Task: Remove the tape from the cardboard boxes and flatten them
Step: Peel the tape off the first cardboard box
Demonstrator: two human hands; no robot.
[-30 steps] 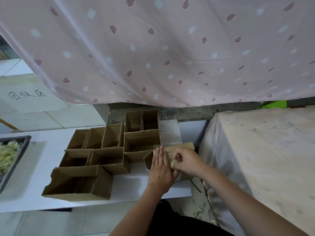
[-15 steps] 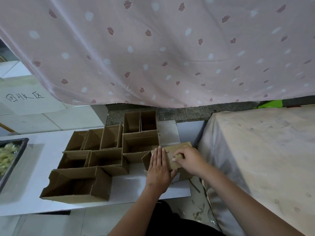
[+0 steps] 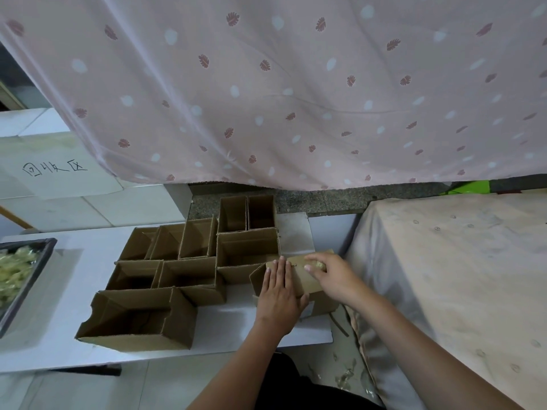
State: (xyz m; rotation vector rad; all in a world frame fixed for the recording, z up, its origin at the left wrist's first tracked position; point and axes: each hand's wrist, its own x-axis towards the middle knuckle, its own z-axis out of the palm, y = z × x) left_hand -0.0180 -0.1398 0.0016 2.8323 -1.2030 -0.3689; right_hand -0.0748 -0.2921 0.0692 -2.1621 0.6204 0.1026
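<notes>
A closed brown cardboard box lies at the right end of the white table. My left hand presses flat on its top, fingers straight and together. My right hand is over the box's far right part and pinches a crumpled wad of yellowish tape between thumb and fingers. Several open, empty cardboard boxes stand packed together to the left of it, the largest one nearest the front edge.
A dark tray of pale yellowish scraps sits at the table's left end. A cloth-covered surface rises at the right. A pink patterned curtain hangs behind. Tape bits litter the floor between the two tables.
My right hand has moved away from me and to the right along the box top, drawing the wad of tape with it. My left hand stays pressed on the box.
</notes>
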